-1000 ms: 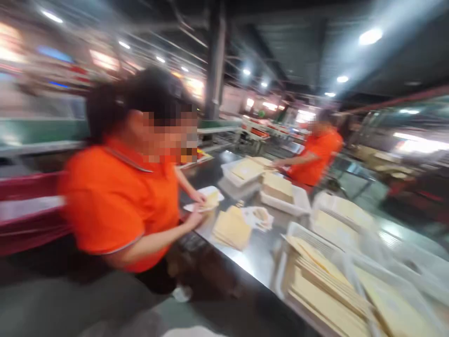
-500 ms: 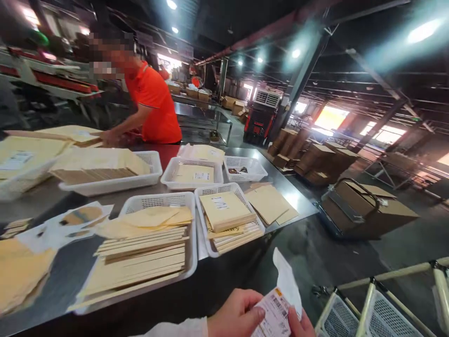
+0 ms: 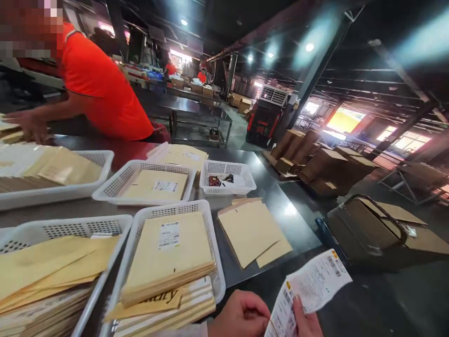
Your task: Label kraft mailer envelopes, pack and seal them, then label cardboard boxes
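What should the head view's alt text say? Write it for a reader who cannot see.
Two bare hands, left hand and right hand, hold printed paper slips at a dark table with white baskets of tan envelopes. A person in an orange shirt leans over the far side.

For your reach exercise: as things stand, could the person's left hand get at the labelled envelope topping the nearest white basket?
Probably yes: the left hand sits beside the basket, and the envelope lies uncovered on top.
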The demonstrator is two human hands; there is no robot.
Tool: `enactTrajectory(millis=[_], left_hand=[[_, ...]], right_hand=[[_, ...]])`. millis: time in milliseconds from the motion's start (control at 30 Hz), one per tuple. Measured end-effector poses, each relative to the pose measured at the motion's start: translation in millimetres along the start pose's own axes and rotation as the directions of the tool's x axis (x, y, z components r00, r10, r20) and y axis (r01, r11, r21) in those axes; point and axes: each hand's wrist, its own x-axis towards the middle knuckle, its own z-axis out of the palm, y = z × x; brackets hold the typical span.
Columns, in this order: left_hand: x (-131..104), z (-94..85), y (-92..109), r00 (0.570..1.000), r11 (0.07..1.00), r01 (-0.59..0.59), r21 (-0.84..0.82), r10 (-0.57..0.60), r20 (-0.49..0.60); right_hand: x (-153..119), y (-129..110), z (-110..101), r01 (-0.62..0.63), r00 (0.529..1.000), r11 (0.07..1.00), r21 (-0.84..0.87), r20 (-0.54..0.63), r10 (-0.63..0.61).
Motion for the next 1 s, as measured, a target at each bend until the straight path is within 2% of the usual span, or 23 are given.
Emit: enactTrajectory(millis=[67, 167, 267, 333, 500, 600, 667, 800, 900, 1000], left_hand=[[31, 10.4, 5, 0.999, 0.999, 0.013, -0.032, -0.015, -0.039], [79, 24.4, 3, 0.996, 0.979, -0.070, -0.193, 0.059, -0.065], [132, 39.4, -12, 0.987, 0.934, -0.132, -0.333, 0.093, -0.131], [171, 53.1, -25, 0.976, 0.943, -0.122, -0.308, 0.057, -0.211], [262, 98.7, -40, 0.910, 0.955, -0.176, -0.239, 0.066, -0.410], [299, 121.5, -41, 0.851, 0.948, -0.237, -0.213, 0.097, -0.516], [317, 129.5, -43, 0.817, 0.933, -0.274, -0.233, 0.099, -0.568], [345, 129.2, -48, 0.763, 0.856, -0.360, -0.372, 0.040, -0.645], [363, 117.6, -53, 0.769, 0.801, -0.381, -0.461, -0.002, -0.640], [375, 96.7, -67, 0.759, 0.894, -0.267, -0.360, -0.035, -0.650]], right_hand=[[27, -24, 3, -0.053, 0.998, 0.998, 0.040, 0.022, 0.052], [69, -54, 6, -0.048, 0.998, 0.997, 0.055, 0.028, 0.047], [120, -74, 6, -0.087, 0.993, 0.992, 0.091, 0.082, 0.079], [157, -83, 2, -0.147, 0.980, 0.983, 0.112, 0.154, 0.129], [245, -109, -17, -0.238, 0.936, 0.960, 0.150, 0.297, 0.186], [285, -128, -27, -0.275, 0.917, 0.952, 0.136, 0.334, 0.217], [305, -137, -28, -0.288, 0.908, 0.951, 0.112, 0.348, 0.234], [338, -141, -17, -0.320, 0.882, 0.944, 0.080, 0.389, 0.266], [366, -128, -4, -0.337, 0.859, 0.941, 0.036, 0.421, 0.291], [410, -109, 3, -0.265, 0.869, 0.964, -0.015, 0.430, 0.246]])
